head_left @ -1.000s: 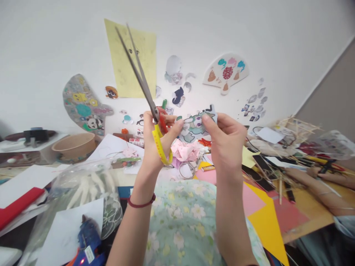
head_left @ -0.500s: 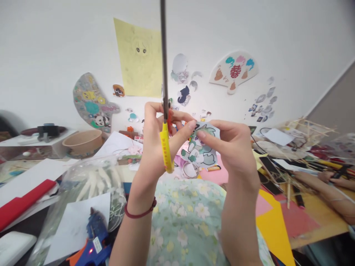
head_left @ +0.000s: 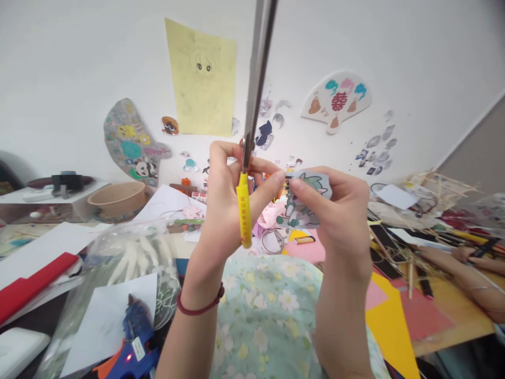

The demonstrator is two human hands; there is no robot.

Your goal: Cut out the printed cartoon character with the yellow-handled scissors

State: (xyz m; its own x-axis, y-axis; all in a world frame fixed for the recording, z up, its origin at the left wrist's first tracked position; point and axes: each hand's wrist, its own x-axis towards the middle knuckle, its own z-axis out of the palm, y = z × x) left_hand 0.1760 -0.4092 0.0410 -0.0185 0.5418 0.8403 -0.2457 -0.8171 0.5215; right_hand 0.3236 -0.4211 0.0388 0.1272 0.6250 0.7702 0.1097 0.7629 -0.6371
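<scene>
Clearly, the transparent plastic bag [head_left: 91, 266] on the left side holds white finger-like pieces [head_left: 136, 258] and loops of thin white cord [head_left: 168, 301], with a white sheet [head_left: 98, 316] and a blue-and-orange glue gun [head_left: 139, 337] lying over it. Behind it sits a round tan bowl [head_left: 118, 197], whose inside cannot be made out. The left hand [head_left: 224, 213] has its fingers curled around the scissors [head_left: 245, 213], the yellow handle against the base of the thumb; its thumb tip reaches the cutout's left edge, though whether it presses there I cannot tell. The right hand [head_left: 344, 213] pinches the cartoon paper cutout [head_left: 303, 209] between thumb and fingers, the thumb flat on the printed face. The cutout is raised between both hands, in front of the pink crumpled material [head_left: 271, 215]. It shows a green-and-white character with dark outlines on a pale blue-grey ground, partly covered by the right thumb. The scissors point upward, blades nearly together, with some red showing by the pivot.
</scene>
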